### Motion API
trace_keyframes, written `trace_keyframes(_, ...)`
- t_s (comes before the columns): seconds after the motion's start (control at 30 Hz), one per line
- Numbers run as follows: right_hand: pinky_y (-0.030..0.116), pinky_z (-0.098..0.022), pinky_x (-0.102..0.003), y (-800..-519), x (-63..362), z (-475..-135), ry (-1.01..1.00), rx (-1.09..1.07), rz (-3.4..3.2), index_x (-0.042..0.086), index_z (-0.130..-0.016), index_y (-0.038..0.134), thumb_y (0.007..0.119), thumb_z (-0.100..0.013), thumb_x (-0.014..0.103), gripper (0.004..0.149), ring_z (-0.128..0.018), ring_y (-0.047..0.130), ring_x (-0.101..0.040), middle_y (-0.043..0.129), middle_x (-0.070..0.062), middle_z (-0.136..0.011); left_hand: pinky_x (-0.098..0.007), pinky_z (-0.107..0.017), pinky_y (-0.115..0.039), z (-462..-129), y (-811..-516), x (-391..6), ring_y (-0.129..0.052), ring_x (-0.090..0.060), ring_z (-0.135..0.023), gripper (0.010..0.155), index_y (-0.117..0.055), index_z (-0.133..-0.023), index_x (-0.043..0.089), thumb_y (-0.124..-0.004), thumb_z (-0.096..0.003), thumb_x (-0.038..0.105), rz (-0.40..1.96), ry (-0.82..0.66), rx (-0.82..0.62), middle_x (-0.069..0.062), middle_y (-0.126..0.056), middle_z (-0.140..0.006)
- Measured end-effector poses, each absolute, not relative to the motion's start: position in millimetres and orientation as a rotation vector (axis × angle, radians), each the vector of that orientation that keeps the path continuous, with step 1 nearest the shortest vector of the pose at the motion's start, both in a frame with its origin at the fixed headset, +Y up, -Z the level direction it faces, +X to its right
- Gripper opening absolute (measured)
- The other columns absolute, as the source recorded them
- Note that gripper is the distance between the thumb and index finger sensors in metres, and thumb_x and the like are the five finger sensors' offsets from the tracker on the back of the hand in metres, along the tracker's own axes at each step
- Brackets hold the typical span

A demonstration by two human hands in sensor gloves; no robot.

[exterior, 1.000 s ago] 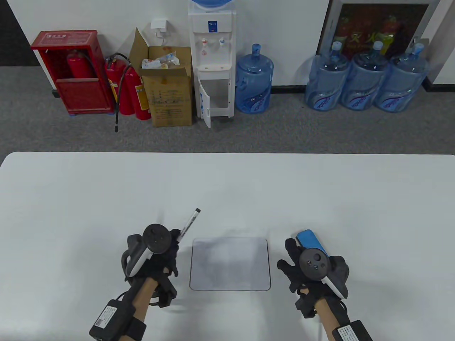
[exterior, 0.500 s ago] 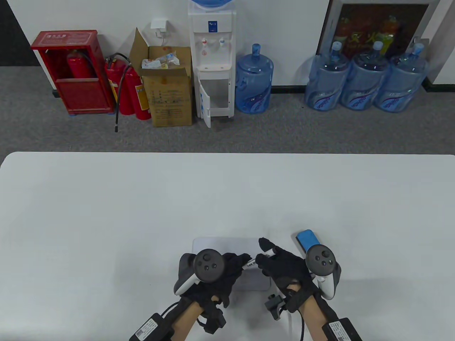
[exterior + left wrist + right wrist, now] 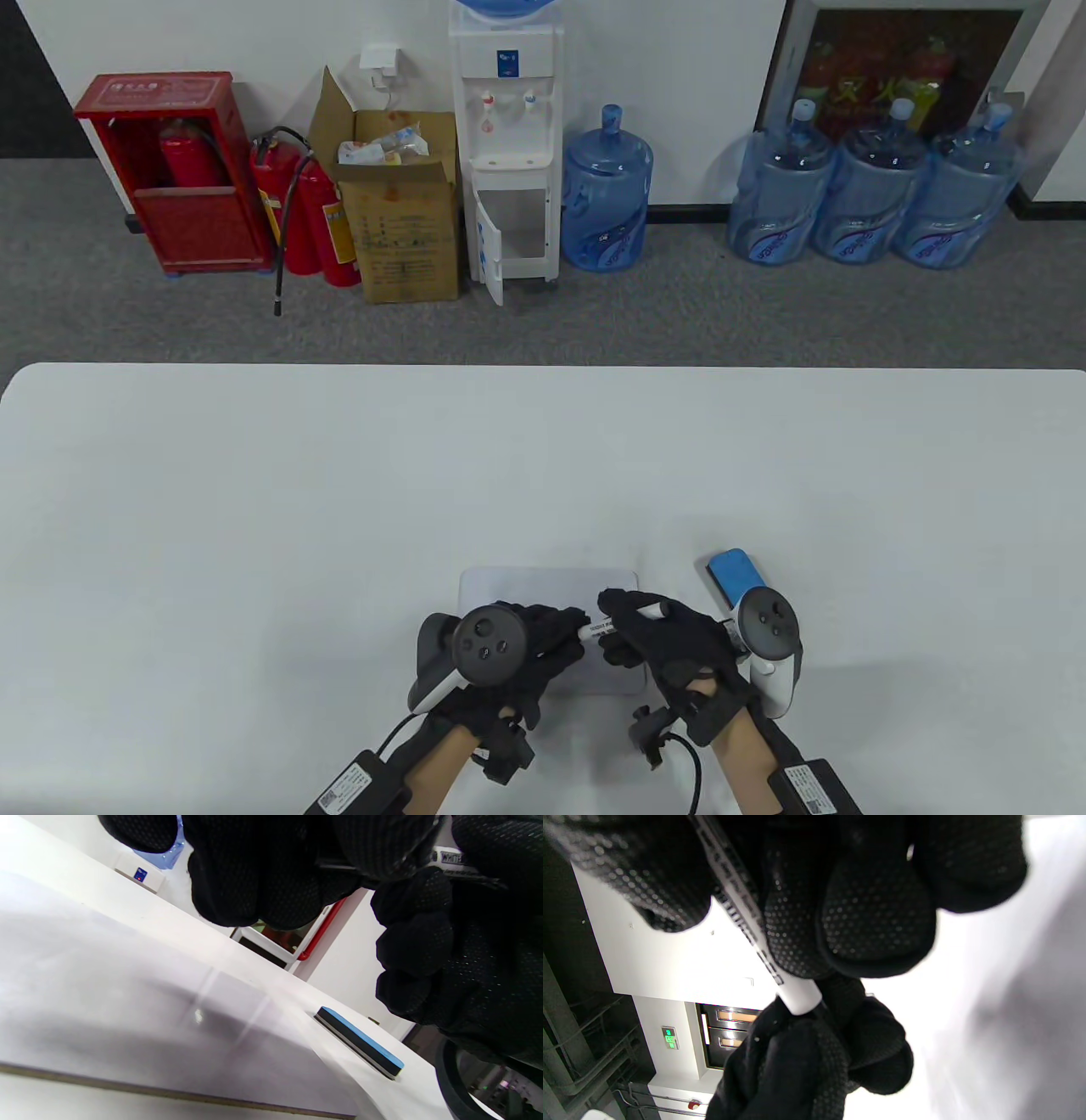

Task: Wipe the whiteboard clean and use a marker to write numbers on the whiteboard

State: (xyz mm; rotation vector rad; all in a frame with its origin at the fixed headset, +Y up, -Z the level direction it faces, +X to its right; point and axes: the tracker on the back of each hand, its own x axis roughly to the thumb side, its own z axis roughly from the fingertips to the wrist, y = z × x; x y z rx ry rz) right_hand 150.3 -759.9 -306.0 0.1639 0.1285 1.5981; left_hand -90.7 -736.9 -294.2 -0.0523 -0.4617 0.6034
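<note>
The small whiteboard (image 3: 543,582) lies flat near the table's front edge, its grey surface smudged (image 3: 127,984). Both gloved hands hover over its near half. The white marker (image 3: 596,629) runs level between them. My left hand (image 3: 564,638) grips its left end, which is hidden inside the curled fingers. My right hand (image 3: 624,632) wraps round the printed barrel (image 3: 755,938), and the white tail end pokes out past the knuckles. The blue eraser (image 3: 731,570) lies on the table just right of the board, with no hand on it (image 3: 360,1041).
The white table (image 3: 339,475) stretches far and wide beyond the board. Behind it on the floor stand a water dispenser (image 3: 507,144), several blue water jugs (image 3: 865,187), a cardboard box (image 3: 399,212) and red fire extinguishers (image 3: 305,212).
My left hand carried the marker from left of the board to over it. My right hand left the eraser, came across and closed round the marker's barrel.
</note>
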Motion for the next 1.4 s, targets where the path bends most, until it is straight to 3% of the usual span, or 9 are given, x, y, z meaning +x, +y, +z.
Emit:
trace_keyframes(0.17, 0.081, -0.040, -0.050, -760, 149, -306, 0.149, 0.194, 1.557, 0.012, -0.079, 0.091, 0.086, -0.042, 0.047, 0.051, -0.044, 0.102, -0.024, 0.098, -0.011, -0.061, -0.064, -0.076, -0.054, -296, -741, -87, -0.090, -0.027, -0.070, 0.048, -0.076, -0.091, 0.032, -0.063, -0.0470, 0.045, 0.656, -0.508, -0.173, 0.005, -0.091, -0.082)
trace_keyframes(0.63, 0.079, -0.048, -0.049, -757, 138, -305, 0.193, 0.378, 1.515, 0.015, -0.081, 0.090, 0.085, -0.043, 0.046, 0.049, -0.052, 0.101, -0.025, 0.096, -0.010, -0.066, -0.064, -0.075, -0.055, -307, -743, -107, -0.090, -0.028, -0.069, 0.048, -0.079, -0.091, 0.031, -0.063, -0.0485, 0.046, 0.805, -0.611, -0.451, 0.004, -0.093, -0.080)
trace_keyframes(0.87, 0.078, -0.050, -0.048, -756, 133, -305, 0.193, 0.429, 1.483, 0.017, -0.083, 0.089, 0.084, -0.044, 0.046, 0.049, -0.055, 0.100, -0.024, 0.095, -0.008, -0.069, -0.065, -0.075, -0.055, -307, -733, -114, -0.090, -0.029, -0.070, 0.048, -0.080, -0.092, 0.030, -0.063, -0.0493, 0.045, 0.793, -0.616, -0.466, 0.003, -0.093, -0.081)
trace_keyframes(0.93, 0.079, -0.051, -0.047, -755, 149, -308, 0.116, 0.360, 1.386, 0.019, -0.082, 0.088, 0.083, -0.044, 0.048, 0.048, -0.055, 0.100, -0.022, 0.095, -0.006, -0.069, -0.064, -0.075, -0.054, -310, -736, -126, -0.090, -0.029, -0.071, 0.048, -0.079, -0.092, 0.030, -0.063, -0.0492, 0.045, 0.723, -0.582, -0.489, 0.002, -0.092, -0.082)
trace_keyframes(1.17, 0.076, -0.050, -0.051, -754, 194, -313, -0.007, 0.208, 1.360, 0.018, -0.084, 0.087, 0.083, -0.044, 0.047, 0.049, -0.056, 0.098, -0.025, 0.093, -0.008, -0.070, -0.065, -0.073, -0.057, -318, -734, -184, -0.091, -0.032, -0.080, 0.047, -0.082, -0.092, 0.032, -0.072, -0.0482, 0.046, 0.578, -0.331, -0.266, 0.002, -0.094, -0.087)
trace_keyframes(1.3, 0.074, -0.048, -0.053, -762, 201, -312, 0.011, 0.157, 1.399, 0.015, -0.084, 0.087, 0.084, -0.044, 0.046, 0.051, -0.055, 0.097, -0.028, 0.092, -0.010, -0.070, -0.064, -0.073, -0.059, -328, -724, -226, -0.092, -0.032, -0.081, 0.047, -0.085, -0.090, 0.035, -0.076, -0.0458, 0.047, 0.233, -0.118, -0.071, 0.003, -0.096, -0.088)
trace_keyframes(1.4, 0.073, -0.048, -0.054, -765, 203, -312, 0.013, 0.139, 1.455, 0.014, -0.084, 0.087, 0.085, -0.043, 0.045, 0.051, -0.055, 0.096, -0.029, 0.092, -0.012, -0.070, -0.062, -0.073, -0.060, -333, -729, -251, -0.091, -0.030, -0.084, 0.046, -0.086, -0.089, 0.038, -0.077, -0.0450, 0.049, 0.041, -0.002, -0.055, 0.005, -0.094, -0.091)
